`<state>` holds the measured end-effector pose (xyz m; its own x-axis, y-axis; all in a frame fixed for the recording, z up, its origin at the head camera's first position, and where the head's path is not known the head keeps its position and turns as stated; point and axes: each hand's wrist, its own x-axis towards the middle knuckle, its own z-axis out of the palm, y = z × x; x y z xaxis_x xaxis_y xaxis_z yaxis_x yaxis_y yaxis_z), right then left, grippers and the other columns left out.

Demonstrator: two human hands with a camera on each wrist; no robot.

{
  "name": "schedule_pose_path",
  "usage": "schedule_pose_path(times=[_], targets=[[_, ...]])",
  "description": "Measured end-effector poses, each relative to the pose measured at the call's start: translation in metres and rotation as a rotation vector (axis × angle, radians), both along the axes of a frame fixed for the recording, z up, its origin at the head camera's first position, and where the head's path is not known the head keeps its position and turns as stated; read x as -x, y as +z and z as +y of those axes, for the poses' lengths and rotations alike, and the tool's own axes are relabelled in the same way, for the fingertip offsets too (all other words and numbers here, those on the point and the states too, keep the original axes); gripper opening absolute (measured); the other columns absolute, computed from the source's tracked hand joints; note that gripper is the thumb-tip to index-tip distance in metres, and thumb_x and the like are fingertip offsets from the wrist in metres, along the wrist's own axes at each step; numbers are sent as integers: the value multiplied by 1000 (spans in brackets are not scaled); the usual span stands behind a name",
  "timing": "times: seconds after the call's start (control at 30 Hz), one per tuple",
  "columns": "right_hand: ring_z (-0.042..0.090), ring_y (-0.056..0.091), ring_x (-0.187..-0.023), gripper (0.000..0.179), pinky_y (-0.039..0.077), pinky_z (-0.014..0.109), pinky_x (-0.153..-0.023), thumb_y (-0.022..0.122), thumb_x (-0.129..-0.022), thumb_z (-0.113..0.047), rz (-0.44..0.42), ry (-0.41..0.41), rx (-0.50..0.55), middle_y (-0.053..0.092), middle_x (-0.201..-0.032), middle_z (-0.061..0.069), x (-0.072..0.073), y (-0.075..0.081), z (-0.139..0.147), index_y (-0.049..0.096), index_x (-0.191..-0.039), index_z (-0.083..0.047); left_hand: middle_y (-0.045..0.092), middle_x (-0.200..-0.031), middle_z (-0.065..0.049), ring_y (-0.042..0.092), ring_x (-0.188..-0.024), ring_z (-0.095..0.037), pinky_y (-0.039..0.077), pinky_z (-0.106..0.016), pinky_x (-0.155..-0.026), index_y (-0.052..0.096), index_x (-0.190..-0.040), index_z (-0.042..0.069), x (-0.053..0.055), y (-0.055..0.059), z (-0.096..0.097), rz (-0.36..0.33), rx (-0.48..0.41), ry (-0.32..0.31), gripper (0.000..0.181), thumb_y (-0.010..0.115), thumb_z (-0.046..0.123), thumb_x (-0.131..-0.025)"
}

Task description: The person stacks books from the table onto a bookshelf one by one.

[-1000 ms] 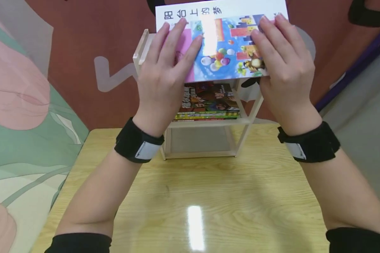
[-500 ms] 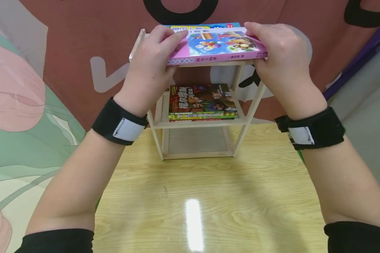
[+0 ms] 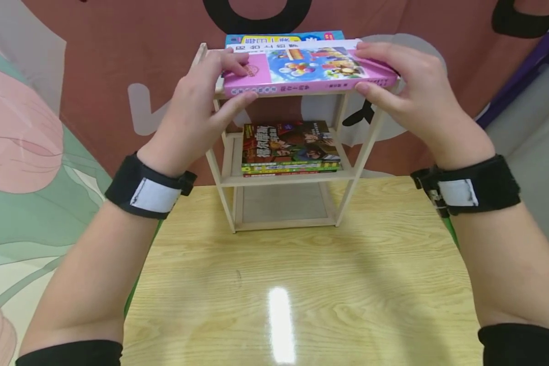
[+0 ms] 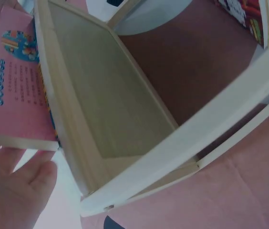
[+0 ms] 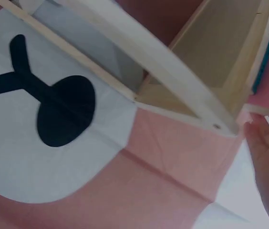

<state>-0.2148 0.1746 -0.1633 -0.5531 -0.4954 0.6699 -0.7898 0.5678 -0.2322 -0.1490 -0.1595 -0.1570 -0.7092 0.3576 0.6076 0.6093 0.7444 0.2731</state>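
Observation:
A pink book with a balloon picture on its cover lies flat at the top of the wooden shelf rack. Under it, a blue book sticks out at the back. My left hand holds the pink book's left end, fingers over the cover and thumb by the spine. At the other end my right hand grips it, fingers on the cover and thumb against the spine. In the left wrist view, the left fingers sit at the book's end edge.
Several books are stacked on the middle shelf, a dark comic-style cover uppermost. The rack stands on a wood-grain surface before a reddish-brown printed cloth. A green floral cloth hangs at the left.
The pink book has come down from a raised, tilted position onto the blue book, then shifted slightly left. My hands have moved outward to its ends, and the thumbs now show at the spine.

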Motion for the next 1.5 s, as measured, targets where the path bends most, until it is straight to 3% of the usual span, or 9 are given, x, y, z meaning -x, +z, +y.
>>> schedule_pose_path(times=[0.1, 0.17, 0.3, 0.4, 0.53, 0.83, 1.07, 1.5], targets=[[33, 52, -132, 56, 36, 34, -110, 64, -100, -45, 71, 79, 35, 59, -143, 11, 6, -5, 3, 62, -138, -4, 53, -149, -7, 37, -143, -14, 17, -25, -118, 59, -133, 1, 3, -3, 0, 106, 17, 10, 41, 64, 27, -102], [31, 52, -134, 56, 36, 33, -111, 62, -100, -46, 87, 76, 43, 60, -142, 11, 8, -6, 2, 64, -137, -3, 58, -144, -9, 40, -142, -18, 13, -27, -120, 63, -133, 1, 5, -3, 1, 172, 32, 26, 39, 62, 26, -103], [23, 49, -137, 42, 34, 32, -113, 67, -101, -25, 52, -3, 46, 60, -142, 10, 10, -4, -7, 65, -137, -5, 63, -138, -9, 46, -136, -23, 17, -29, -120, 66, -134, 4, 8, -3, 2, 207, 53, 87, 38, 56, 27, -106], [17, 44, -141, 41, 29, 30, -115, 65, -101, -20, -12, -71, 38, 58, -145, 9, 12, -3, -14, 63, -140, -7, 63, -139, -9, 46, -136, -24, 18, -28, -119, 66, -137, 6, 10, -1, 3, 167, 78, 149, 39, 53, 28, -107], [12, 37, -144, 42, 24, 30, -116, 59, -104, -27, -96, -142, 20, 53, -150, 6, 14, -1, -21, 60, -144, -13, 60, -142, -8, 46, -137, -23, 18, -28, -119, 63, -140, 8, 12, 4, 6, 96, 101, 220, 41, 52, 29, -107], [22, 37, -143, 48, 29, 35, -116, 53, -106, -37, -253, -223, 11, 46, -156, 5, 20, 4, -31, 53, -151, -20, 53, -149, -4, 43, -141, -17, 16, -25, -119, 56, -148, 11, 22, 6, 15, -21, 64, 309, 43, 46, 28, -109], [22, 35, -144, 50, 28, 33, -117, 49, -107, -39, -280, -238, -16, 42, -158, 4, 20, 5, -35, 47, -155, -22, 49, -152, 0, 41, -142, -13, 23, -23, -116, 54, -150, 14, 24, 6, 19, -81, 7, 360, 44, 46, 29, -109], [23, 24, -151, 55, 22, 33, -119, 40, -110, -40, -307, -282, -92, 31, -164, 6, 18, 7, -41, 36, -160, -18, 43, -157, 2, 34, -145, -11, 20, -19, -114, 49, -153, 15, 26, 5, 23, -132, -43, 412, 47, 47, 30, -108]])
